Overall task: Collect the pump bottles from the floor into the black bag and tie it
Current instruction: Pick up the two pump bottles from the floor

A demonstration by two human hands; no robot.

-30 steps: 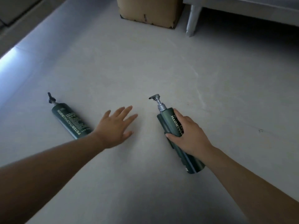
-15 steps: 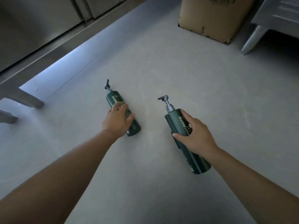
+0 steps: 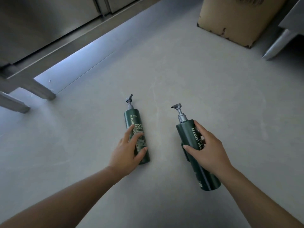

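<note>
Two dark green pump bottles with grey pumps are in the head view. The left bottle [image 3: 133, 120] lies on the grey floor, pump pointing away from me, and my left hand [image 3: 127, 150] wraps over its lower half. The right bottle [image 3: 187, 135] is larger; my right hand [image 3: 208, 149] grips it around the middle, pump end pointing away, its base nearest me. No black bag is in view.
A cardboard box [image 3: 233, 18] stands at the back right. Beside it is a grey metal furniture leg [image 3: 278, 45]. Steel cabinets on legs [image 3: 39, 89] run along the left and back. Bare floor [image 3: 164, 71] lies between them.
My left hand went from hovering open over the floor to closing around the left bottle. The view swung left. My right hand has kept its grip on the right bottle.
</note>
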